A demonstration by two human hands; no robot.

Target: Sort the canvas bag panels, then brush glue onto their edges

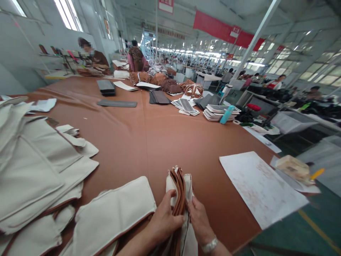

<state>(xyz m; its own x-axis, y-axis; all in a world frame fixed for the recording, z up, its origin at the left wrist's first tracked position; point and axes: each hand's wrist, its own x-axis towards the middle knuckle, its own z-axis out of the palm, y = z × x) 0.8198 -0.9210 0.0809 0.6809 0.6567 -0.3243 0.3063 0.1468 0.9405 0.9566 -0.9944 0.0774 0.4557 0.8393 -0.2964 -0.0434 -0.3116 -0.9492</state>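
My left hand (pixel 165 220) and my right hand (pixel 199 224) both grip a folded cream canvas piece (pixel 188 188) with brown leather edging, one on each side of it. Its lower part hangs below the table edge and is partly hidden by my hands. A metal bracelet circles my right wrist. Close to my left hand lies a flat cream canvas panel (pixel 112 209) with brown trim, and a heap of similar panels (pixel 34 170) spreads along the left. To the right of my right hand is a stained white paper sheet (pixel 258 188).
The large table has a brown cover (pixel 149 142). Dark and tan leather pieces (pixel 160 97) and stacked panels (pixel 220 113) lie at its far side, beside a teal bottle (pixel 227 114). A co-worker (pixel 137 58) stands beyond it. Rows of workstations fill the factory hall behind.
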